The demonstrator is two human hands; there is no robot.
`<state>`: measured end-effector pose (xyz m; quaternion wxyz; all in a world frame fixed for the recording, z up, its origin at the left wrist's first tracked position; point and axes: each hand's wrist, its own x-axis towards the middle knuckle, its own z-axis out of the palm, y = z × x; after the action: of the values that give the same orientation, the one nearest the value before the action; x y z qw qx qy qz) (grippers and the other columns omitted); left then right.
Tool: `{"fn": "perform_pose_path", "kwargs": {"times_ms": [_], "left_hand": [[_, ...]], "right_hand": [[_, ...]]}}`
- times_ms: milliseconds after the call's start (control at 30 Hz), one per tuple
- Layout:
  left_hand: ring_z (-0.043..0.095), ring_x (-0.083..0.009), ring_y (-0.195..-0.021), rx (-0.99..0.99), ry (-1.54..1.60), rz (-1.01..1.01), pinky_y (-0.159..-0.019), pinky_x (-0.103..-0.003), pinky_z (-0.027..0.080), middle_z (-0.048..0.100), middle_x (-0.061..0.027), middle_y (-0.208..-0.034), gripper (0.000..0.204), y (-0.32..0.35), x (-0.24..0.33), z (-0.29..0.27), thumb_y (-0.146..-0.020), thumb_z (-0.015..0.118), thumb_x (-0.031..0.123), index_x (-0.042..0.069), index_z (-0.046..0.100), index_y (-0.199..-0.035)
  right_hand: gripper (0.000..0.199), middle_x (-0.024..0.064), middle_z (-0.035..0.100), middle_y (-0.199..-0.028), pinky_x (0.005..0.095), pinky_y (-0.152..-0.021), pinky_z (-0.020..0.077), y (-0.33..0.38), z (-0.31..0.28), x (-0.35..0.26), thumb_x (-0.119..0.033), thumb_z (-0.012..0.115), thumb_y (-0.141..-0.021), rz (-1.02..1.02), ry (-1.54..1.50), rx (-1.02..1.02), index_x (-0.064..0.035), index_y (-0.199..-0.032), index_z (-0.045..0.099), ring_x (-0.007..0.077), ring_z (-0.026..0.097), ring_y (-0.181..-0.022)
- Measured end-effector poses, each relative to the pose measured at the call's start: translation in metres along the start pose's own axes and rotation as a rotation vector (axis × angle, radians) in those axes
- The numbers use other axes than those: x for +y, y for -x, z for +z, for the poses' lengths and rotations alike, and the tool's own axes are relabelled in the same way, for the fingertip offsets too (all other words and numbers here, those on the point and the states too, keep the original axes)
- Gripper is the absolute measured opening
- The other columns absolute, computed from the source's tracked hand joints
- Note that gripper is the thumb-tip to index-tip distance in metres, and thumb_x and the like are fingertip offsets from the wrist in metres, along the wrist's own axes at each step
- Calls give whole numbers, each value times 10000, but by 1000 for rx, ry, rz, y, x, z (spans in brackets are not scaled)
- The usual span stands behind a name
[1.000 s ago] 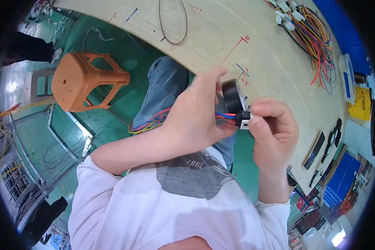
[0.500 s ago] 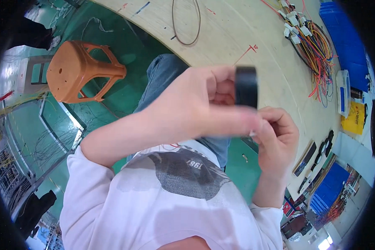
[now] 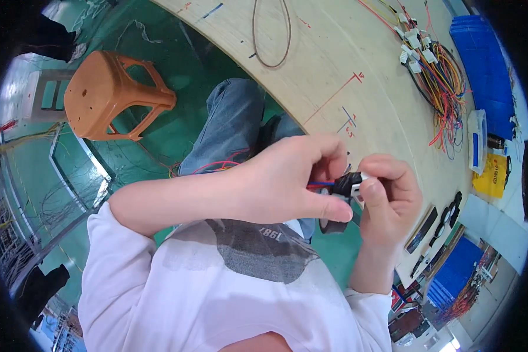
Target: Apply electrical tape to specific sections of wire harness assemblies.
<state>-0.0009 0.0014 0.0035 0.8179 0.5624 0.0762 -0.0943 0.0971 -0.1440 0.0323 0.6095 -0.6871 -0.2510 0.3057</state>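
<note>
My right hand (image 3: 391, 196) pinches a white plug connector (image 3: 356, 189) between thumb and fingertips. Black tape (image 3: 344, 184) is wrapped around the wires just behind the connector. Red and blue wires (image 3: 321, 185) run from there under my left hand (image 3: 296, 176). A roll of black tape (image 3: 333, 226) shows below my left thumb, which lies across it. The left fingers are curled above the wires, and their grip on the roll is partly hidden. Red wire loops (image 3: 220, 165) come out past my left wrist, over my leg.
The curved wooden table (image 3: 317, 64) bears red and blue marks and a brown loop of cord (image 3: 287, 44). A bundle of coloured wires with white connectors (image 3: 437, 76) lies at the far right, beside blue boards (image 3: 481, 70). An orange stool (image 3: 102, 97) stands on the green floor at left.
The tape roll has swung from above my left hand down to below its thumb. My left hand has lowered slightly, and the taped wires and connector now show. The right hand keeps its pinch.
</note>
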Motion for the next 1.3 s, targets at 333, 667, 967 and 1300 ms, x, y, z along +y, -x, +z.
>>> {"fn": "perform_pose_path", "kwargs": {"times_ms": [333,667,967,1300], "left_hand": [[532,-121,-630,161,347,-161,-510,-240,428,532,-70,-788,469,-10,-11,11,-665,619,-63,5,371,-1058],[478,-97,-775,123,43,446,-655,-229,398,477,-39,-913,667,5,-9,0,-534,763,288,34,463,-1073],[472,-43,-677,133,203,58,-567,-192,402,489,19,-739,108,0,-14,6,-741,610,38,16,524,-802],[526,-136,-610,321,-363,105,-500,-268,420,511,-61,-745,671,5,-12,3,-665,652,34,68,258,-1208]], "right_hand": [[161,107,526,-951,216,-725,399,8,2,13,9,580,-736,-63,-76,37,10,-883,513,114,508,-822],[66,44,528,-677,187,-446,336,5,-4,-5,-13,530,-740,346,-157,127,24,-794,533,57,424,-510],[77,44,551,-775,172,-551,368,1,4,-11,-14,543,-734,128,36,102,10,-805,524,55,469,-621],[118,39,538,-765,175,-590,376,3,16,-5,21,578,-711,39,117,-41,-3,-812,521,61,482,-671]]}}
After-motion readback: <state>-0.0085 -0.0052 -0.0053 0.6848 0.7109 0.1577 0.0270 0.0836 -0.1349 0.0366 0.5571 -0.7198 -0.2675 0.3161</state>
